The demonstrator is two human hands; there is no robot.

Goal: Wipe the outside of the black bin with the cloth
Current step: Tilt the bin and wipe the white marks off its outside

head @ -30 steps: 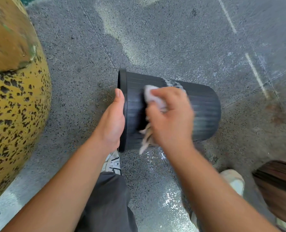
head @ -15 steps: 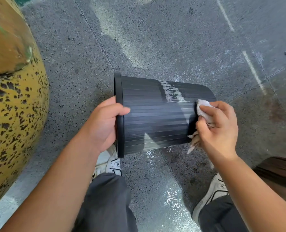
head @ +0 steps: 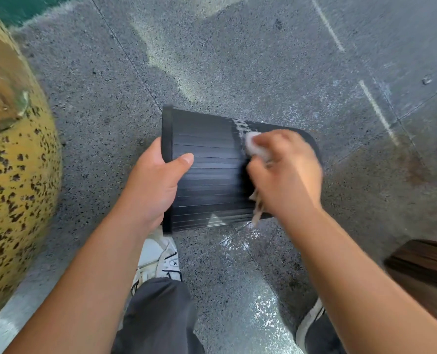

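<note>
The speckled grey floor [head: 237, 60] filled most of what I could see, crossed by thin seams and pale painted lines. At the left edge bulged a big yellow rounded thing with dark flecks [head: 15, 187], cut off by the frame so I could not tell what it was. At the lower right a dark wooden surface [head: 421, 267] was likewise cut off.

The black bin [head: 207, 175] was held on its side above the floor, its rim toward the left and its base toward the right, the ribbed outer wall facing up. Its opening faced away from me, so whatever it held, if anything, was hidden. A whitish smear marked the wall near the top.

The left hand [head: 153, 185] gripped the rim, thumb pressed flat on the outer wall and the other fingers curled out of sight inside the mouth. The right hand [head: 286, 175] was blurred; its fingers were bunched together, clutching the cloth [head: 254, 146] against the wall just beside the smear. Only a pale wad of the cloth showed above the knuckles and a ragged tail below the palm.

Beneath the bin, a white sneaker [head: 161, 256] poked out from dark grey trousers [head: 158, 315]; the other shoe [head: 310, 320] was mostly hidden behind the right forearm.
</note>
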